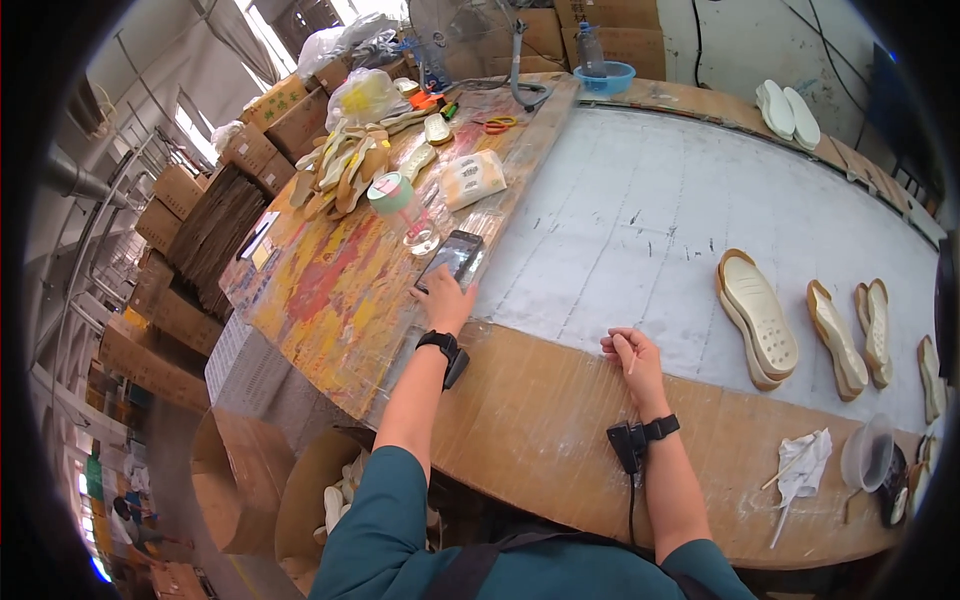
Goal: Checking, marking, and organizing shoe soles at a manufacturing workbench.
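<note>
My left hand (445, 300) rests with its fingers spread on the lower end of a dark smartphone (456, 256). The phone lies on the paint-stained table beside the pale work surface. My right hand (636, 362) hovers at the near edge of that surface, its fingers curled together. Something thin and pale shows at the fingertips, too small to name. To its right stands a cream shoe sole (765, 325) with a brown edge. Farther right are more soles (838, 345), tilted on their sides. Both wrists wear black straps with small devices.
A lidded jar (403, 215), a tissue pack (473, 180), scissors (499, 125) and a pile of soles (340, 170) are on the left table. At right lie a white cloth (803, 465) with sticks and a clear cup (867, 452). A blue basin (606, 80) holds a bottle.
</note>
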### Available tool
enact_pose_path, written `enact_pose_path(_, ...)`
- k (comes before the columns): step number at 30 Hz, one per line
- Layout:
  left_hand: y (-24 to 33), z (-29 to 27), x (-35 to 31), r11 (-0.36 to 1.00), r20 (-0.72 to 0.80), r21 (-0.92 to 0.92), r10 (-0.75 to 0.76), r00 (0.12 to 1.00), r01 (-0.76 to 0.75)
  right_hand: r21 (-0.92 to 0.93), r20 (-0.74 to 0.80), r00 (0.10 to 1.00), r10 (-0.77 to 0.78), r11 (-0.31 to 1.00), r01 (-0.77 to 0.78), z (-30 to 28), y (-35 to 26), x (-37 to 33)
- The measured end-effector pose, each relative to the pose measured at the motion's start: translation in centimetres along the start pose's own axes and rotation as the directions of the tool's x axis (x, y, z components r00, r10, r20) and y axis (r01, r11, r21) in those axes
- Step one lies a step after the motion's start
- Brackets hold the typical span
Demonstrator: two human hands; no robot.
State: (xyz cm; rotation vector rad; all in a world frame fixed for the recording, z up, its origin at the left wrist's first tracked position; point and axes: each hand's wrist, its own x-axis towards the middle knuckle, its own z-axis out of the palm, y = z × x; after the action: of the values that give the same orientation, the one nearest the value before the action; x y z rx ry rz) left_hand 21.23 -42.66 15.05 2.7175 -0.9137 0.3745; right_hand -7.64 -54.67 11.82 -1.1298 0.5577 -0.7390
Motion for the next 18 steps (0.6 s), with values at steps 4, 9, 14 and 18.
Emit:
enact_pose_path(4, 2.0, 1.9, -0.1, 0.946, -0.174, 0.067, 0.323, 0.930, -0.316, -0.001, 0.006, 1.000, 0.012, 1.000, -0.012, 0.3, 0.0, -0.1)
enact_pose_path(9, 5.0, 1.6, -1.3, 0.820, -0.071, -0.123, 0.555, 0.829, -0.560, 0.026, 0.012, 1.000, 0.021, 0.999, -0.021, 0.7, 0.2, 0.0)
enact_pose_path(14, 7.6, 2.5, -1.5, 0.681, -0.206, -0.064, 0.706, 0.677, -0.730, -0.016, -0.033, 0.999, 0.040, 0.999, -0.040, -0.1, -0.1, 0.0)
enact_pose_path(18, 5.9, 4.1, -1.9, 0.621, -0.139, -0.084, 0.767, 0.626, -0.780, -0.057, -0.030, 0.998, 0.051, 0.997, -0.052, 0.3, 1.8, 0.7)
